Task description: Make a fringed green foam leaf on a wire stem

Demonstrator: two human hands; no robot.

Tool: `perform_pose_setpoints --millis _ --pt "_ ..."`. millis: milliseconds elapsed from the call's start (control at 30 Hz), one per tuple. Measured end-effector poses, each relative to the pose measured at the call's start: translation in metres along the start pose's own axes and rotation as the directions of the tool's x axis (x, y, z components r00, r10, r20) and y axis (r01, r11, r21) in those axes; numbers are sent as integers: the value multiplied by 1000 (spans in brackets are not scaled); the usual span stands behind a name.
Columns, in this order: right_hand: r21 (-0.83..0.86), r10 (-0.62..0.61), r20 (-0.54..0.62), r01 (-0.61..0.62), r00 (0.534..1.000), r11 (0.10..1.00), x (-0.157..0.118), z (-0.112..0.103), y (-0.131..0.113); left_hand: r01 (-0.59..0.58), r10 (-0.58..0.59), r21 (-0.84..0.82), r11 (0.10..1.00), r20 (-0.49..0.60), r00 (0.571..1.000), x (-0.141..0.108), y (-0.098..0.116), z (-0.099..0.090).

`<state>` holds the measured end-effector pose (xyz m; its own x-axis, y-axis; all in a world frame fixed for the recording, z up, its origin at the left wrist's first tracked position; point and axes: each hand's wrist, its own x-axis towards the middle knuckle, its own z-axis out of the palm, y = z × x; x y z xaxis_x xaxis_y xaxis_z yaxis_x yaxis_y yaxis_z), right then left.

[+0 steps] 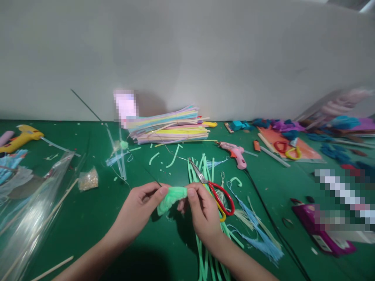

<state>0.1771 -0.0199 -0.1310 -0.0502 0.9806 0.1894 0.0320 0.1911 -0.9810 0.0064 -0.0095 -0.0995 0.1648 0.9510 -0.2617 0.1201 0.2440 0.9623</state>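
Between my two hands, above the green table, is a pale green fan-shaped piece (171, 198) that looks made of pipe cleaners laid side by side. My left hand (146, 203) pinches its left end between thumb and fingers. At its right end, my right hand (202, 205) is closed on it the same way. A thin dark wire sticks up by the left fingertips. Scissors (221, 197) with red and yellow handles lie just beyond my right hand, across a bunch of loose green pipe cleaners (205, 249) that runs partly under my right forearm.
A pink glue gun (236, 153) with its black cord lies right of centre; a yellow glue gun (25, 138) is at far left. Bundled coloured pipe cleaners (175, 127) stand against the wall. Blue tassels (263, 242), a small bag of beads (88, 179) and wooden sticks (54, 268) lie around.
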Motion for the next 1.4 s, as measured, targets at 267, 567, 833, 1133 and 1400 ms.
perform_pose_setpoints --millis 267,567,833,1133,1400 --pt "-90 -20 61 25 998 996 -7 1 1 -77 77 6 997 -34 996 -3 -1 1" --pt "-94 -10 7 10 1000 996 -6 3 5 55 -63 -128 990 -61 996 2 -3 3" --pt "-36 11 58 -9 998 999 -9 3 6 -40 30 -68 997 -137 990 4 -5 3" --pt "1 29 31 -29 999 1000 -9 4 4 -117 134 75 990 -301 944 0 -3 4" --pt "-27 93 -66 -95 994 995 -2 7 -6 -213 256 179 961 -272 928 -7 -1 12"
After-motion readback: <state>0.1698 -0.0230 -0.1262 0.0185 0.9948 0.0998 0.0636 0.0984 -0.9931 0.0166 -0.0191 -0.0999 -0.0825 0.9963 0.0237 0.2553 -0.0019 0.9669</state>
